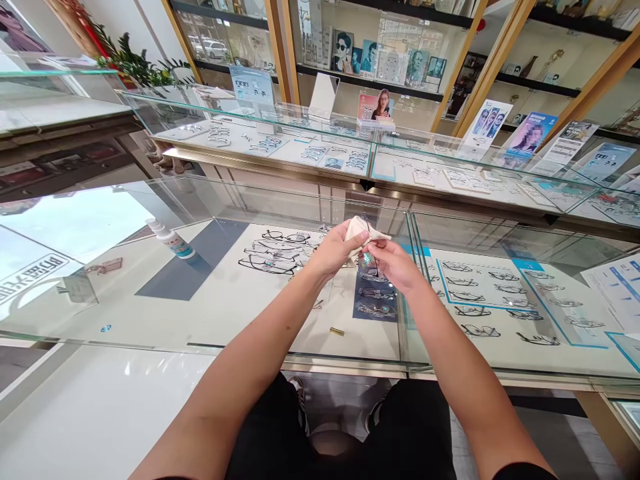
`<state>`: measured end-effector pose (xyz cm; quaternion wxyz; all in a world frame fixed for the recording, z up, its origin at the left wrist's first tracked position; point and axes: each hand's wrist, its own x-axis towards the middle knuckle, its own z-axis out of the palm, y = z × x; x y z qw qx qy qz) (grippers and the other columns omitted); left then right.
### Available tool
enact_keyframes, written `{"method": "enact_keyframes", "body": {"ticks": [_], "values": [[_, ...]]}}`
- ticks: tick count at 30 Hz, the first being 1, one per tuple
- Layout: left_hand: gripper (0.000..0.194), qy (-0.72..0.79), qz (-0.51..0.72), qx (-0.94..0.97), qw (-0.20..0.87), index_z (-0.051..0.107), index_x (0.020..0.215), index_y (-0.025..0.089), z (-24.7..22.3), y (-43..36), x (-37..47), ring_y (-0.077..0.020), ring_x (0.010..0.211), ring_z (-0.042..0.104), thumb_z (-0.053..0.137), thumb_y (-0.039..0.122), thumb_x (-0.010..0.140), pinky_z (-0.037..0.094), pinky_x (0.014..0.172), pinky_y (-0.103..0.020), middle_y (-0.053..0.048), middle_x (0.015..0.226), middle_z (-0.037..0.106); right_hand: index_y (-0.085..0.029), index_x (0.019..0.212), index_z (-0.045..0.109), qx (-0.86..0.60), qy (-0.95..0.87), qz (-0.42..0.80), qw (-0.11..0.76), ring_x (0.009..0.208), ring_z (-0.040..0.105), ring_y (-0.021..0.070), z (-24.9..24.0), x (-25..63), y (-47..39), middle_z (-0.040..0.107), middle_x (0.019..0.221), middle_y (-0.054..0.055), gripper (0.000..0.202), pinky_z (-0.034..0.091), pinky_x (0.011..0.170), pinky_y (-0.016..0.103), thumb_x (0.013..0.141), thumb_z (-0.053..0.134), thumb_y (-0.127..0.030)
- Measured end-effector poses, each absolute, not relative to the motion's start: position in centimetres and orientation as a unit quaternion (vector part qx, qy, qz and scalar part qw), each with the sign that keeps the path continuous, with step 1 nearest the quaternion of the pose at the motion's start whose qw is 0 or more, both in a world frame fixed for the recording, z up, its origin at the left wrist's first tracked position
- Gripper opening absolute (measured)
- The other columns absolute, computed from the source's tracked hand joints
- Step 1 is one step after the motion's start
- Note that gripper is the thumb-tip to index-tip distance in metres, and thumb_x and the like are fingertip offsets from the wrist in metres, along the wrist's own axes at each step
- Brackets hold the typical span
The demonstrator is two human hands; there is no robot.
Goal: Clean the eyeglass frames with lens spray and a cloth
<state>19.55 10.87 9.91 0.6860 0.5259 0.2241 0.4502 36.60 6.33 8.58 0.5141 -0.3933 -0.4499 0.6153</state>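
I'm seeing both hands meeting over the glass counter: L hand is pinching a cloth, R hand is gripping glasses at its 9 o'clock, frame hanging roughly 12-to-6, R nearer.

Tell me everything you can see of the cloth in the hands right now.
The cloth is small, pale cream and soft-looking, bunched and folded rather than spread flat. The left hand pinches it from the left, while the right hand holds a pair of glasses against its lower edge. One corner sticks out to the right. It is held in the air above the glass counter, not touching it. No print or stitching can be made out.
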Motion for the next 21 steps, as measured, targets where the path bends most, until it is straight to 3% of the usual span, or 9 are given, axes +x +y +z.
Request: {"method": "enact_keyframes", "body": {"ticks": [5,14,17,21], "values": [[0.059,0.244,0.471,0.511,0.676,0.066,0.101,0.017,10.0,10.4,19.9,-0.0106,0.057,0.058,0.098,0.057,0.071,0.048,0.053,-0.023,0.0,0.073,0.069,-0.023,0.088,0.08,-0.397,-0.457,0.606,0.516,0.09,0.064,0.0192,8.3,36.3,6.4,0.074,0.092,0.002,0.046,0.047,0.079,0.034,0.067,0.097,-0.06],[0.063,0.281,0.483,0.489,0.67,0.066,0.089,0.017,9.3,10.9,20.0,-0.0119,0.049,0.054,0.084,0.076,0.077,0.045,0.05,-0.025,-0.001,0.062,0.066,-0.022,0.093,0.082,-0.415,-0.511,0.58,0.481,0.091,0.064,0.0186,7.6,36.2,6.7,0.078,0.099,0.003,0.043,0.045,0.082,0.034,0.074,0.091,-0.059],[0.062,0.259,0.481,0.492,0.678,0.07,0.092,0.015,9.2,11.5,19.6,-0.0148,0.058,0.062,0.085,0.073,0.078,0.05,0.056,-0.027,-0.003,0.069,0.071,-0.021,0.089,0.081,-0.41,-0.495,0.585,0.494,0.089,0.063,0.0179,7.9,36.4,6.7,0.078,0.097,0.003,0.04,0.045,0.083,0.034,0.075,0.091,-0.057],[0.06,0.211,0.451,0.492,0.714,0.073,0.106,0.014,9.6,11.8,19.0,-0.0145,0.063,0.064,0.096,0.058,0.072,0.052,0.06,-0.027,-0.005,0.083,0.075,-0.022,0.089,0.081,-0.385,-0.485,0.604,0.502,0.09,0.065,0.0187,8.3,36.9,6.6,0.078,0.096,0.003,0.035,0.047,0.085,0.034,0.079,0.089,-0.055]]}}
